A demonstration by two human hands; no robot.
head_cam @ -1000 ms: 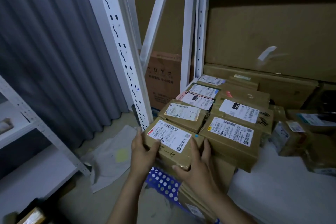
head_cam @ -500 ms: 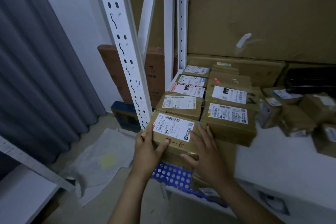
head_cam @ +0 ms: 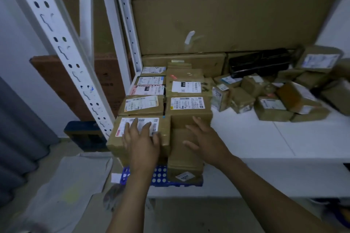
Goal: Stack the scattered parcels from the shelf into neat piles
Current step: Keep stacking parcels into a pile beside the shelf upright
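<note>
L hand [head_cam: 142, 138] now flat atop front parcel [head_cam: 164, 126]; R hand [head_cam: 204, 140] off it, open over nbr parcel [head_cam: 183, 159].

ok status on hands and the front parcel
Left hand flat on front parcel, over its label. Right hand open against stack beside it. Loose parcels heaped at right, not in the way.

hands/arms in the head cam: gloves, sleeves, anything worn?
No gloves: the left hand and right hand are bare. The left forearm and right forearm are bare too, with no sleeve in view down to the frame edge. No watch, ring or band shows on either. The light is dim, so small details could be missed.
</note>
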